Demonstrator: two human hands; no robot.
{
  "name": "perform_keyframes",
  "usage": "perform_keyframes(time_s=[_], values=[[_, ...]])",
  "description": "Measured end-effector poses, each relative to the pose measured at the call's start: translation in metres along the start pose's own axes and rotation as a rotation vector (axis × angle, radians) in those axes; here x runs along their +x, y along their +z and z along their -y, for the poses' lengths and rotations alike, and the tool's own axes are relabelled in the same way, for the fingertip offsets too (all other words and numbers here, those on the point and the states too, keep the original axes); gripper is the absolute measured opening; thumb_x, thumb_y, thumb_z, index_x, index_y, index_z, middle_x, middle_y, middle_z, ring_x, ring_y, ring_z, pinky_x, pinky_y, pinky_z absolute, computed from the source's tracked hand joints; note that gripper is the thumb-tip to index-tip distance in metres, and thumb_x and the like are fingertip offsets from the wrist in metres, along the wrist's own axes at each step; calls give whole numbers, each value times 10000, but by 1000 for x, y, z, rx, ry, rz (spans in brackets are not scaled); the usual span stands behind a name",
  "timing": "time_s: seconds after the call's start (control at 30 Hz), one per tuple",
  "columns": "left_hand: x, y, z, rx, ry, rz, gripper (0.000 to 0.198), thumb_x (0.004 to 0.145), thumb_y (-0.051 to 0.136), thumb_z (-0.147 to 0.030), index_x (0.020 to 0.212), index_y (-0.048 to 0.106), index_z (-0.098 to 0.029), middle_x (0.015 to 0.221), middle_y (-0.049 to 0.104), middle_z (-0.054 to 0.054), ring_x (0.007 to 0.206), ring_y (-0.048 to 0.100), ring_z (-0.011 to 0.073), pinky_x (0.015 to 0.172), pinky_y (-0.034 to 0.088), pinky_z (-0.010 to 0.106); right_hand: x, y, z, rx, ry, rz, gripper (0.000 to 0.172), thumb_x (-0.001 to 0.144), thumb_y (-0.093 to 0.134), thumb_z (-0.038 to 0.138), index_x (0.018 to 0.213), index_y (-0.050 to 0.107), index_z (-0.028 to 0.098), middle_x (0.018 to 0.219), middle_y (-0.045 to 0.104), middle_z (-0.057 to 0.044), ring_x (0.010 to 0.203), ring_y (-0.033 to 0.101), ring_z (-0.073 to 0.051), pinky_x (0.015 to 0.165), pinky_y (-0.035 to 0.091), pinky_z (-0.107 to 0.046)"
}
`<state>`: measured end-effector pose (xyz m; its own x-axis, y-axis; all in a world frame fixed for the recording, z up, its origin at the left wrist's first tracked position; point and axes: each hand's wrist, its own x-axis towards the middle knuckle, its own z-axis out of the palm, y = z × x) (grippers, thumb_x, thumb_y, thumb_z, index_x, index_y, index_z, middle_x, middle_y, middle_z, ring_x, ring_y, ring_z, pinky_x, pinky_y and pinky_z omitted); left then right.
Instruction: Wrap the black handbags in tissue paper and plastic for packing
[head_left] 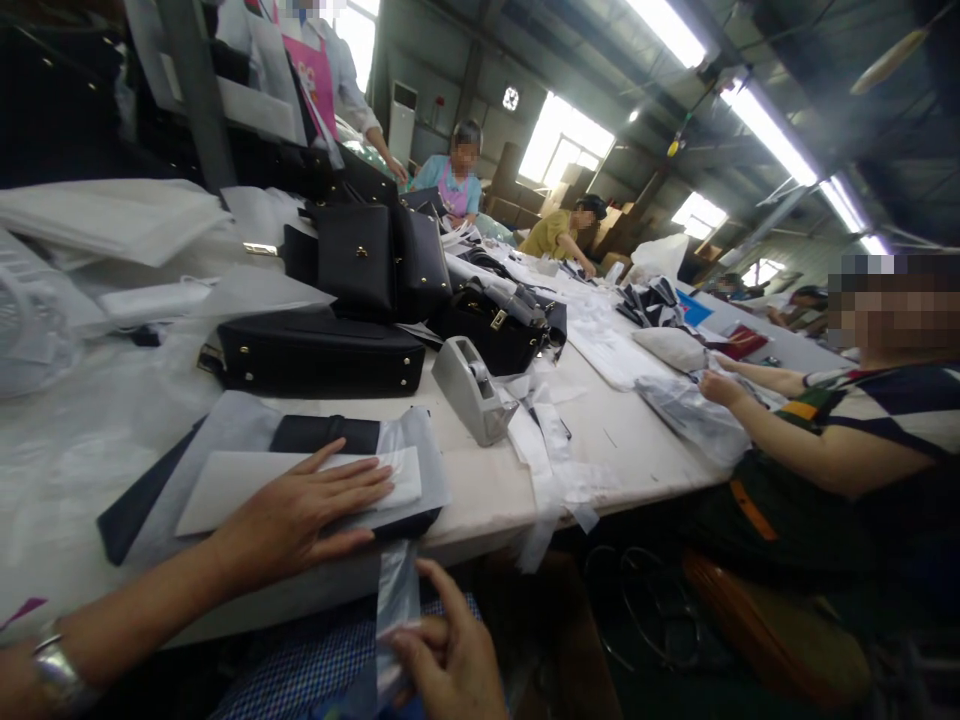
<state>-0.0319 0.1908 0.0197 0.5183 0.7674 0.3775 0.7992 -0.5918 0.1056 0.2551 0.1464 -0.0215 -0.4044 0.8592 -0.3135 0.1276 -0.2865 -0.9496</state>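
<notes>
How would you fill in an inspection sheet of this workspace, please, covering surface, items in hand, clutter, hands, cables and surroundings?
Surface: pale table, crowded toward the back.
Items in hand: black item partly in translucent wrapping, white sheet on top; clear strip runs down past the table edge.
Clutter: black bags behind; grey tape dispenser; loose strips hanging over the edge.
Hands: left hand flat on the white sheet; right hand pinching the clear strip.
Cables: nothing clearly seen on the table.
Surroundings: co-worker at the right, others farther back; strip lights overhead.
</notes>
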Motion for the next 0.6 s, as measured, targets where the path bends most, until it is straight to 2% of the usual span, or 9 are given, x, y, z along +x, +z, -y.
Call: perform_keyframes(time_s=[0.1, 0.2, 0.27, 0.4, 0.5, 0.6], values=[[0, 0, 0, -3, -2, 1, 570, 1001, 575, -493, 1521, 425, -313, 1513, 552, 6, 1383, 529, 193, 1277, 19, 381, -10, 7, 6, 71, 115, 143, 685, 687, 784, 734, 1072, 738, 169, 807, 769, -73, 459, 609, -119, 414, 473, -197], [-1, 1, 0, -23, -11, 14, 559, 1004, 571, -484, 1516, 433, -307, 1529, 534, 9, 1401, 508, 198, 1277, 20, 393, -15, 15, 17, 60, 186, 173, 648, 636, 817, 732, 930, 766, 157, 682, 720, -34, 353, 465, -50, 322, 339, -144], [-1, 1, 0, -38, -10, 7, 550, 1005, 575, -476, 1511, 442, -305, 1524, 540, 12, 1401, 509, 202, 1280, 33, 408, -18, 17, 26, 67, 183, 207, 621, 660, 817, 709, 935, 768, 154, 693, 722, -34, 370, 486, -52, 329, 335, -136], [-2, 2, -1, -85, 13, -30, 537, 1005, 594, -438, 1504, 451, -304, 1495, 574, 25, 1373, 541, 197, 1284, 94, 418, -21, 6, 41, 73, 72, 307, 605, 737, 766, 701, 1054, 762, 186, 882, 772, -69, 579, 642, -112, 481, 449, -169], [-2, 3, 0, -113, 32, -56, 512, 1001, 612, -386, 1487, 473, -309, 1442, 627, 15, 1349, 565, 190, 1281, 153, 408, -18, -10, 43, -36, -22, 351, 645, 751, 743, 716, 1130, 754, 195, 934, 765, -70, 602, 609, -97, 586, 484, -210], [-3, 4, 1, -121, 53, -69, 479, 1001, 618, -332, 1465, 501, -309, 1414, 651, -4, 1344, 567, 174, 1283, 161, 389, -12, -24, 41, -141, -20, 356, 653, 756, 743, 713, 1119, 758, 171, 920, 748, -73, 605, 594, -88, 606, 481, -210]])
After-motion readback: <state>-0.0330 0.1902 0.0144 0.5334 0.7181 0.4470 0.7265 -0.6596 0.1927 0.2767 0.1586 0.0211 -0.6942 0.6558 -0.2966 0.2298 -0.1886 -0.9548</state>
